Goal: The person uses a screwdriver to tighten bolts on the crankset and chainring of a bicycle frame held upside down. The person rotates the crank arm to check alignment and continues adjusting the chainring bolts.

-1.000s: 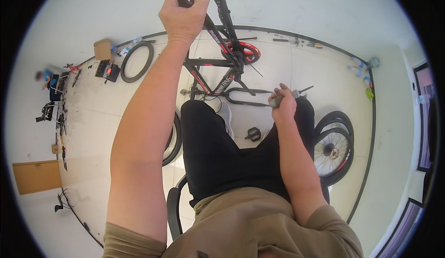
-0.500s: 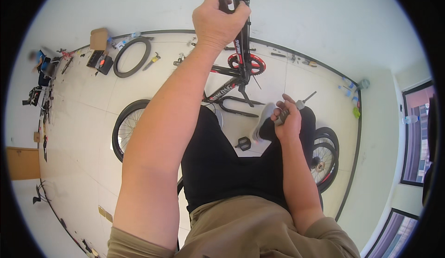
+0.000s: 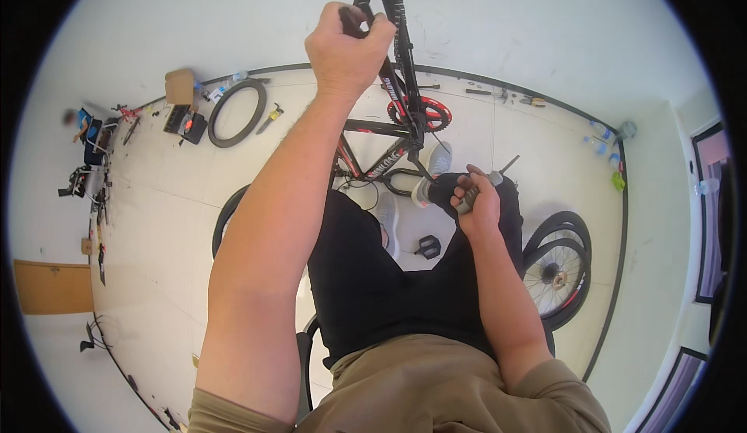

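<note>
A black bicycle frame [image 3: 389,159] with a red chainring [image 3: 441,114] stands in front of me, tilted, its upper part near the top of the view. My left hand [image 3: 346,53] is raised with its fingers wrapped round a black tube of that frame. Held low above my right knee, my right hand [image 3: 482,206] is closed round a tool with a grey handle and a thin dark shaft [image 3: 510,164]. The shaft points up and to the right, apart from the frame. The tool's exact kind cannot be made out.
A loose pedal [image 3: 427,247] lies on the floor between my legs. Wheels [image 3: 556,269] rest by my right leg; another is partly hidden behind my left arm. Farther off are a bare tyre [image 3: 237,114], a cardboard box [image 3: 179,88], pliers [image 3: 533,101] and several bottles [image 3: 597,139].
My left hand and the frame's upper part have shifted left, the hand also slightly lower. My right hand still holds the tool. My feet have moved, and the view has shifted a little.
</note>
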Action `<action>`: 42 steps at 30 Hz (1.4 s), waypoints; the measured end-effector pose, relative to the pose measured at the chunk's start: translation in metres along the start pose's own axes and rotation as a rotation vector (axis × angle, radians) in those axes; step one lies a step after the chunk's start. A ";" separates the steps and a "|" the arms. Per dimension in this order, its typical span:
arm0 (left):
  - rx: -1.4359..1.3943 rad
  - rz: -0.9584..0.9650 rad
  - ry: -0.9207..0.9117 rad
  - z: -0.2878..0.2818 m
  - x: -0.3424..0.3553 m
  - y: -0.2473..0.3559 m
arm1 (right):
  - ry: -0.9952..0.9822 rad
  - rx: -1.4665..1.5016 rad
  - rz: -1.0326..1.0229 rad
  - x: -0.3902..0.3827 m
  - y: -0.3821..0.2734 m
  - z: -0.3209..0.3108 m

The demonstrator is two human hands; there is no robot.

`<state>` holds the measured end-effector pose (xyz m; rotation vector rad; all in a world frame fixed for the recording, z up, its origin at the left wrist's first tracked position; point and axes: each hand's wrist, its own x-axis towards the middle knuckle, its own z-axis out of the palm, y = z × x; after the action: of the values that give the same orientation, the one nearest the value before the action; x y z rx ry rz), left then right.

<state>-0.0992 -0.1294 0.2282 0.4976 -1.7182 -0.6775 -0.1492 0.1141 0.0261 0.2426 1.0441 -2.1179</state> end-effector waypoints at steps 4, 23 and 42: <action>0.015 0.002 0.023 0.001 0.000 0.003 | -0.014 -0.019 0.011 0.003 0.006 -0.002; 0.035 -0.004 -0.041 -0.008 0.009 -0.003 | 0.042 -0.039 0.059 0.007 0.007 0.001; 0.006 -0.052 -0.107 -0.018 0.001 0.009 | 0.057 -0.091 0.070 0.004 0.009 0.016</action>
<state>-0.0817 -0.1263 0.2383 0.5192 -1.8130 -0.7478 -0.1433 0.0964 0.0288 0.2928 1.1451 -2.0057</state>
